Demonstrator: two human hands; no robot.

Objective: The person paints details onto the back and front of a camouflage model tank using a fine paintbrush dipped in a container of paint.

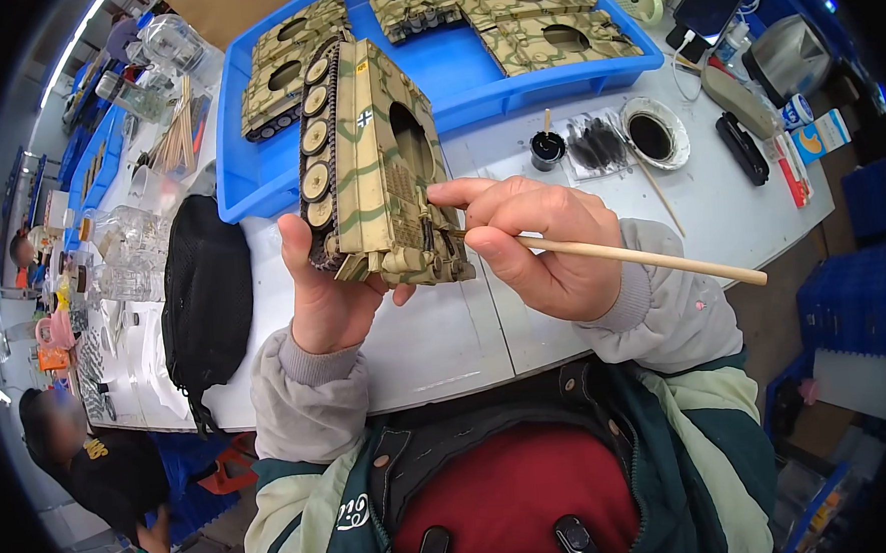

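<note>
My left hand (329,297) grips a camouflage-painted model tank hull (372,160) from below, tilted up on end over the table. Its tracks and road wheels face left, and a round opening shows in its top. In my right hand (551,236) a thin paintbrush (652,257) with a wooden handle is pinched between thumb and fingers. The brush's tip is at the lower end of the hull, mostly hidden by my fingers and the hull's details. My right index finger rests against or very near the hull.
Behind the hull, a blue tray (455,116) holds several similar hulls. To the right stand a small pot of black paint (548,151), a black-smeared sheet (597,146) and a bowl of dark liquid (677,114). A black pouch (204,299) lies left; a person (102,465) is farther left.
</note>
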